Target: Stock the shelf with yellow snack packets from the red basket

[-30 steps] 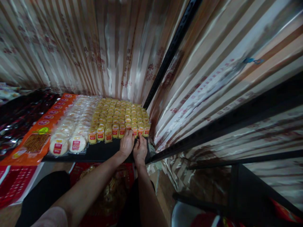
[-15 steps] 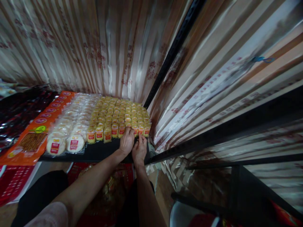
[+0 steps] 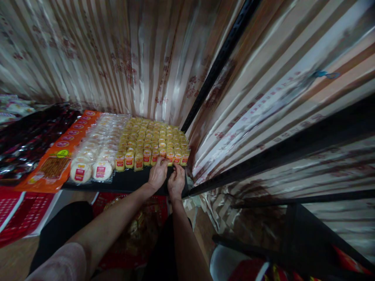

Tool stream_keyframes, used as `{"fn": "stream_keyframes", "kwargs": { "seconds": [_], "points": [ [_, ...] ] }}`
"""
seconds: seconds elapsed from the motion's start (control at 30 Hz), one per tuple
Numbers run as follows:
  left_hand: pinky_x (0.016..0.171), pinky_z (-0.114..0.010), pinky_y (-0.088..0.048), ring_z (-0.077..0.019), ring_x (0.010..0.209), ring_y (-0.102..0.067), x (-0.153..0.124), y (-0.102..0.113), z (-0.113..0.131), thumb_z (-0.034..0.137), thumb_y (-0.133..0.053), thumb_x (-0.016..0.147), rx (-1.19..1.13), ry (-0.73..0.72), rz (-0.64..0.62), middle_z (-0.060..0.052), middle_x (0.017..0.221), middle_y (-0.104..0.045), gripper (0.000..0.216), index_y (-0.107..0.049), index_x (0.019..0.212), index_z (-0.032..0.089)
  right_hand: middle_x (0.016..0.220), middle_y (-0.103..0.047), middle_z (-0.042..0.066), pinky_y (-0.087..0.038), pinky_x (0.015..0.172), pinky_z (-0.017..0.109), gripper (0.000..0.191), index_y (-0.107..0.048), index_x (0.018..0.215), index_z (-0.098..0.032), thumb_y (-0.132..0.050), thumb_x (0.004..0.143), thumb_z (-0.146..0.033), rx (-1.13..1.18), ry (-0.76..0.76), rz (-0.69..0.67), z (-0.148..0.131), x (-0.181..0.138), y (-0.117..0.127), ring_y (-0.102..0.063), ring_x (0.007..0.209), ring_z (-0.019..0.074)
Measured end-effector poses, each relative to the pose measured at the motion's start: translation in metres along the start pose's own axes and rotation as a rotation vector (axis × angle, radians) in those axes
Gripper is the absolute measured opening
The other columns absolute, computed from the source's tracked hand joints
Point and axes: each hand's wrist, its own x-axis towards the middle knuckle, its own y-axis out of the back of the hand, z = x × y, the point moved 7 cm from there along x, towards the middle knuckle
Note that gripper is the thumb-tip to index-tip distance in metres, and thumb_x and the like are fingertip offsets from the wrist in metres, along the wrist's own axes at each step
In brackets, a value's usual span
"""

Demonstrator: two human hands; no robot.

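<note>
Rows of small yellow snack packets point(image 3: 146, 140) with red-and-white labels stand close together on a black shelf point(image 3: 125, 181). At the right part of their front row, my left hand point(image 3: 158, 172) has its fingers bent and closed against a packet. My right hand point(image 3: 176, 181) is just beside it, fingers curled and pinched together at the lower front of the row. What lies between the right fingertips is hidden. To the left of the yellow packets are two rows of round white crackers point(image 3: 102, 169) in clear wrappers.
An orange snack bag point(image 3: 55, 164) and dark shiny packages point(image 3: 26, 144) lie further left on the shelf. Striped printed sheeting point(image 3: 146, 58) hangs behind, with a black metal post point(image 3: 219, 66) at the right corner. Below are red baskets point(image 3: 32, 212), one holding wrapped goods.
The view has shifted slightly, so the shelf goods appear further right and a bit higher. Both hands stay at the front row, with a slightly wider gap between them.
</note>
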Motion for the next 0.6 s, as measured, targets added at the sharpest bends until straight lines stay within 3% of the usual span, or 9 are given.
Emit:
{"fn": "stream_keyframes", "kwargs": {
  "seconds": [0.2, 0.33, 0.47, 0.6],
  "points": [
    [0.087, -0.024, -0.046, -0.0132, 0.096, -0.055, -0.032, 0.018, -0.004, 0.011, -0.036, 0.085, -0.1, -0.037, -0.035, -0.006, 0.108, -0.053, 0.031, -0.055, 0.108, 0.02, 0.101, -0.059, 0.014, -0.047, 0.082, 0.031, 0.034, -0.058, 0.106, -0.009, -0.034, 0.083, -0.019, 0.049, 0.068, 0.043, -0.021, -0.006, 0.011, -0.055, 0.095, 0.0177],
    [0.084, -0.023, -0.046, -0.0124, 0.092, -0.055, -0.081, 0.032, -0.012, 0.012, -0.034, 0.085, -0.164, -0.12, -0.08, -0.006, 0.099, -0.056, 0.028, -0.058, 0.097, 0.018, 0.084, -0.065, 0.009, -0.048, 0.063, 0.023, 0.033, -0.056, 0.107, -0.009, -0.037, 0.087, -0.028, 0.142, 0.02, -0.108, -0.035, -0.043, 0.01, -0.06, 0.071, 0.0131],
    [0.077, -0.026, -0.048, -0.0141, 0.081, -0.056, -0.139, 0.027, -0.04, 0.015, -0.037, 0.082, -0.226, -0.009, -0.205, -0.007, 0.088, -0.059, 0.023, -0.06, 0.084, 0.017, 0.081, -0.067, 0.008, -0.047, 0.073, 0.024, 0.032, -0.062, 0.088, -0.015, -0.033, 0.09, -0.029, -0.036, 0.124, -0.426, -0.049, -0.098, -0.007, -0.063, 0.077, 0.0142],
    [0.088, -0.034, -0.044, -0.0175, 0.093, -0.058, -0.187, -0.005, -0.077, 0.006, -0.042, 0.072, -0.379, 0.297, -0.342, -0.007, 0.093, -0.064, 0.027, -0.062, 0.084, 0.018, 0.098, -0.067, 0.012, -0.047, 0.077, 0.026, 0.03, -0.06, 0.104, -0.016, -0.034, 0.09, -0.023, -0.501, 0.048, -1.009, -0.024, -0.154, -0.042, -0.064, 0.09, 0.018]
  ]
}}
